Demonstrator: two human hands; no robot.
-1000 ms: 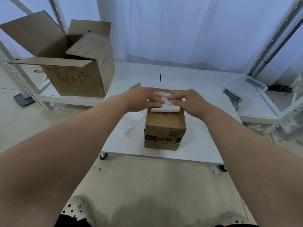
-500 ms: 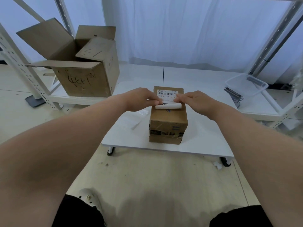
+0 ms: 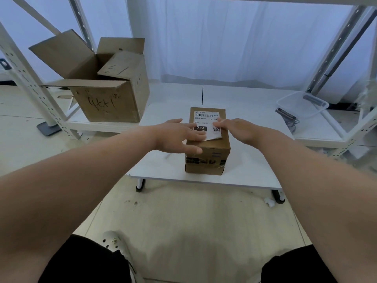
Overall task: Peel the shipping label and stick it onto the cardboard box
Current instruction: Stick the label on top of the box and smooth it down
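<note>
A small brown cardboard box (image 3: 208, 158) stands on a low white wheeled platform (image 3: 163, 166). A white shipping label (image 3: 207, 117) with barcode, a dark "010" block and a QR code lies flat over most of the box top. Its near right corner looks slightly lifted. My left hand (image 3: 179, 135) lies spread on the label's near left part, fingers apart, pressing down. The fingertips of my right hand (image 3: 236, 129) rest on the label's right edge, fingers loosely extended.
A large open cardboard box (image 3: 110, 94) with handwriting sits at the left on a low white shelf. A clear plastic bin (image 3: 302, 103) rests at the right beside a dark tool. White metal rack uprights stand on both sides; a curtain hangs behind.
The rolled lower part of the label has been unrolled and laid onto the box top. Both hands went from pinching the roll to pressing flat with fingers spread.
</note>
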